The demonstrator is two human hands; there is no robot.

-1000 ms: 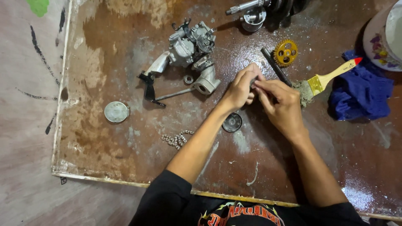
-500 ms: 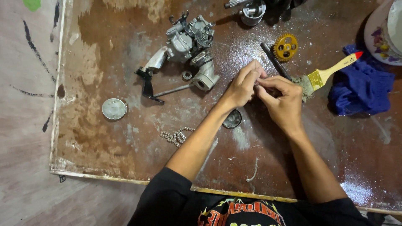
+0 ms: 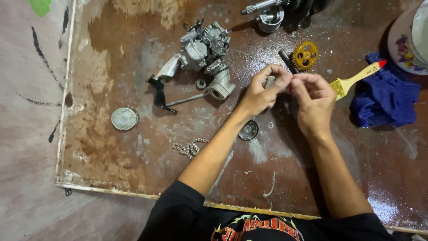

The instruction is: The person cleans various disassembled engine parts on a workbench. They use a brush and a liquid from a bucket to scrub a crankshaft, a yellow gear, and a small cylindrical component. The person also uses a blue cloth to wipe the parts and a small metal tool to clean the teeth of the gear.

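Grey metal shows between the fingertips: the left hand point(image 3: 261, 93) pinches a small metal part point(image 3: 269, 82) above the wet brown board point(image 3: 133, 151), and the right hand point(image 3: 314, 98) meets it from the other side, its fingers curled in toward the same piece; the part is mostly hidden, so its long axis is hard to read, though it seems to run roughly across the view from one hand to the other; whether the right fingers actually grip it or only touch its end cannot be told.

Compared with a second ago, both hands sit a little higher and further right over the board; the right hand now covers the bristles of the paintbrush point(image 3: 356, 76), whose wooden handle with its red tip points up and to the right; a small pale speck point(image 3: 270, 125) on the board, just right of the dark round cap point(image 3: 248, 130), was under the hands before and is now in the open.

The dark rod point(image 3: 286, 60) lies slanted beside the yellow gear point(image 3: 305, 55), its lower end hidden behind the hands; the carburettor point(image 3: 205, 51) rests to the left, with a small ring point(image 3: 201, 84) just below it; a silver disc point(image 3: 124, 119) and a short chain point(image 3: 189, 148) lie nearer the person; a blue cloth point(image 3: 383, 100) lies crumpled at the right, touching the flowered bowl point(image 3: 408, 42), whose inside is cut off by the frame edge, so its contents cannot be seen.
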